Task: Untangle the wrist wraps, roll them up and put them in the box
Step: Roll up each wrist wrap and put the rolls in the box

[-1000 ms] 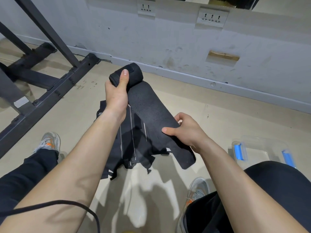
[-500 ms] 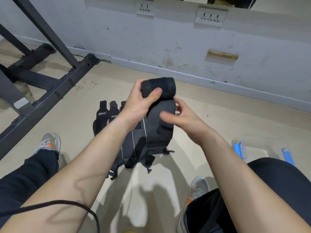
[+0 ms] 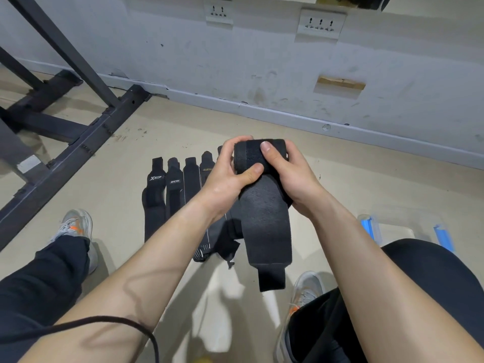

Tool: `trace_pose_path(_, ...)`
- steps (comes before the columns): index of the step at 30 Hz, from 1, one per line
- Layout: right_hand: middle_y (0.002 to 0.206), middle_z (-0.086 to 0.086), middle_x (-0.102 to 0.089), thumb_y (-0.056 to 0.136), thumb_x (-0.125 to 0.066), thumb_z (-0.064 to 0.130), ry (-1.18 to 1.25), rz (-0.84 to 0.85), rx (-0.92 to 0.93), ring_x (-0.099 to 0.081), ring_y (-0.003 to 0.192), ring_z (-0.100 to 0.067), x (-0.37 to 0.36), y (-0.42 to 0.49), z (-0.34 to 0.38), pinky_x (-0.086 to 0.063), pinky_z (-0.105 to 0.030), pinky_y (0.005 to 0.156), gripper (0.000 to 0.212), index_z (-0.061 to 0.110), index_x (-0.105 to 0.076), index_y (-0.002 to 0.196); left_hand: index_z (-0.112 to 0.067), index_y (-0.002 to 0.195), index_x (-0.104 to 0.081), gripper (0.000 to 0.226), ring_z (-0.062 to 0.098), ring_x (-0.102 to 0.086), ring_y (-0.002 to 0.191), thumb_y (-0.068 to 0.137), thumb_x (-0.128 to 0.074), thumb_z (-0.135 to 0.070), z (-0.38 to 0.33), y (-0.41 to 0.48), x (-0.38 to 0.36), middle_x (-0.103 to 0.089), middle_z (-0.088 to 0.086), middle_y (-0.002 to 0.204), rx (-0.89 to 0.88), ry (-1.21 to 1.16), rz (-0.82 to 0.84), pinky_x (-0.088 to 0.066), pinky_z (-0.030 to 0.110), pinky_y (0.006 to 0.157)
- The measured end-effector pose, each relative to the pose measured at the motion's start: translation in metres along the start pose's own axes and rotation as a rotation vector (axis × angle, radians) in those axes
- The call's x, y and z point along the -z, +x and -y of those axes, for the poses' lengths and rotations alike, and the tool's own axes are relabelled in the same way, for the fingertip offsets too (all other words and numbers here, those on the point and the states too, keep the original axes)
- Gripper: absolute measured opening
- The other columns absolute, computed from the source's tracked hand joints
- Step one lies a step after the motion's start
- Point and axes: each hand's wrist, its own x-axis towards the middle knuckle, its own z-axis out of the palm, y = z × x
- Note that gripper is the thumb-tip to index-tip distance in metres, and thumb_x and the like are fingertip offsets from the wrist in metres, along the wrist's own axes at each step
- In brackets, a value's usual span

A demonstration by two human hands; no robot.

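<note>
Step in hand: rolling up one wrist wrap (image 3: 264,221). The roll (image 3: 251,155) was thick, and a long loose tail (image 3: 265,231) hung down from it, ending in a narrow tab (image 3: 271,280).
Left hand: the left hand (image 3: 227,176) gripped the roll from its left side, with the thumb pressed on the front.
Right hand: the right hand (image 3: 293,176) gripped the roll from the right, with the thumb laid over the top turn.
Place of the wrap: it was in the air in front of the person, above the floor (image 3: 340,179).
Other wraps (image 3: 174,189): several lay flat side by side on the floor, behind the left hand, not rolled.
Box (image 3: 392,231): a clear one with blue clasps stood on the floor at the person's right, partly hidden by a knee. I could not see inside it.
Doing it well: in my opinion the tail needed a light pull at every turn, with its edges kept in line with the roll, so that no cone formed.
Risk: the fabric looked springy, so lifting both thumbs together would probably loosen the roll.
Ending: the tab was likely the closing strip and should be pressed onto the outer turn before the box.
</note>
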Motion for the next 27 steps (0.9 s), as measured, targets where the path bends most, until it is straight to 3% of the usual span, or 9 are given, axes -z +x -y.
trace_pose_path(2, 0.105, -0.002, -0.072, 0.097, -0.067, 0.036, 0.029, -0.002, 0.019, -0.073, 0.096, -0.015, 0.000, -0.001, 0.000, -0.058, -0.036, 0.083, 0.030, 0.014, -0.057, 0.115, -0.007, 0.141, -0.044, 0.060, 0.026, -0.070, 0.111, 0.088, -0.072, -0.011, -0.001, -0.001, -0.007, -0.069, 0.016, 0.122, 0.090, -0.124, -0.081, -0.059, 0.042, 0.096)
trace_pose_path(4, 0.103, -0.002, -0.072, 0.098, -0.067, 0.030, 0.030, 0.025, 0.039, -0.072, 0.092, -0.013, 0.001, -0.001, -0.002, -0.058, -0.031, 0.078, 0.027, 0.016, -0.056, 0.118, -0.008, 0.132, -0.051, 0.062, 0.026, -0.072, 0.110, 0.083, -0.076, -0.036, -0.002, 0.001, -0.011, -0.071, 0.014, 0.121, 0.164, -0.134, -0.182, -0.058, 0.044, 0.096)
trace_pose_path(6, 0.100, -0.002, -0.070, 0.098, -0.067, 0.024, 0.009, 0.060, 0.046, -0.070, 0.091, -0.012, 0.000, -0.002, -0.004, -0.057, -0.029, 0.076, 0.030, 0.015, -0.055, 0.123, -0.016, 0.127, -0.058, 0.080, 0.023, -0.072, 0.110, 0.071, -0.075, -0.071, -0.003, 0.005, -0.011, -0.074, 0.006, 0.120, 0.191, 0.039, -0.267, -0.055, 0.046, 0.101)
trace_pose_path(8, 0.101, -0.005, -0.069, 0.097, -0.068, 0.020, -0.009, 0.065, 0.050, -0.069, 0.090, -0.013, 0.000, -0.002, -0.006, -0.057, -0.030, 0.077, 0.035, 0.013, -0.054, 0.127, -0.020, 0.127, -0.063, 0.096, 0.020, -0.072, 0.111, 0.061, -0.069, -0.090, -0.004, 0.007, -0.006, -0.075, 0.000, 0.119, 0.199, 0.191, -0.276, -0.053, 0.047, 0.104)
trace_pose_path(10, 0.104, -0.008, -0.070, 0.095, -0.070, 0.018, -0.012, 0.059, 0.044, -0.069, 0.091, -0.015, 0.000, -0.002, -0.009, -0.057, -0.032, 0.078, 0.039, 0.014, -0.054, 0.131, -0.015, 0.126, -0.065, 0.090, 0.023, -0.074, 0.108, 0.066, -0.075, -0.082, -0.005, 0.007, -0.001, -0.077, 0.004, 0.116, 0.228, 0.191, -0.209, -0.054, 0.050, 0.103)
trace_pose_path(14, 0.101, -0.011, -0.076, 0.088, -0.078, 0.016, 0.088, 0.044, -0.059, -0.074, 0.094, -0.024, 0.000, -0.002, -0.007, -0.061, -0.042, 0.084, 0.057, 0.021, -0.049, 0.137, -0.001, 0.122, -0.062, 0.054, 0.027, -0.076, 0.101, 0.088, -0.079, -0.040, -0.010, 0.009, 0.007, -0.077, 0.013, 0.108, 0.195, 0.073, -0.177, -0.059, 0.048, 0.096)
trace_pose_path(18, 0.121, -0.007, -0.074, 0.090, -0.076, 0.035, 0.097, 0.115, -0.219, -0.073, 0.108, -0.025, -0.001, -0.004, -0.004, -0.058, -0.050, 0.092, 0.051, 0.018, -0.056, 0.133, -0.005, 0.126, -0.056, 0.043, 0.028, -0.073, 0.104, 0.092, -0.077, -0.021, -0.012, 0.010, 0.011, -0.073, 0.013, 0.110, 0.124, 0.053, -0.190, -0.059, 0.045, 0.094)
trace_pose_path(23, 0.121, -0.001, -0.074, 0.093, -0.057, 0.065, 0.093, 0.202, -0.246, -0.070, 0.114, -0.024, -0.004, -0.004, -0.001, -0.048, -0.056, 0.107, 0.053, 0.025, -0.066, 0.128, -0.014, 0.131, -0.050, 0.047, 0.009, -0.070, 0.087, 0.092, -0.075, -0.007, -0.014, 0.005, 0.011, -0.070, 0.002, 0.101, 0.027, 0.196, -0.113, -0.060, 0.032, 0.082)
trace_pose_path(27, 0.122, -0.014, -0.072, 0.096, -0.065, 0.047, 0.146, 0.067, -0.161, -0.072, 0.111, -0.031, -0.005, -0.001, -0.007, -0.054, -0.055, 0.101, 0.054, 0.009, -0.057, 0.133, -0.020, 0.126, -0.051, 0.049, 0.006, -0.068, 0.085, 0.088, -0.078, -0.004, -0.011, 0.002, 0.010, -0.068, -0.002, 0.099, -0.001, 0.280, -0.102, -0.060, 0.031, 0.081)
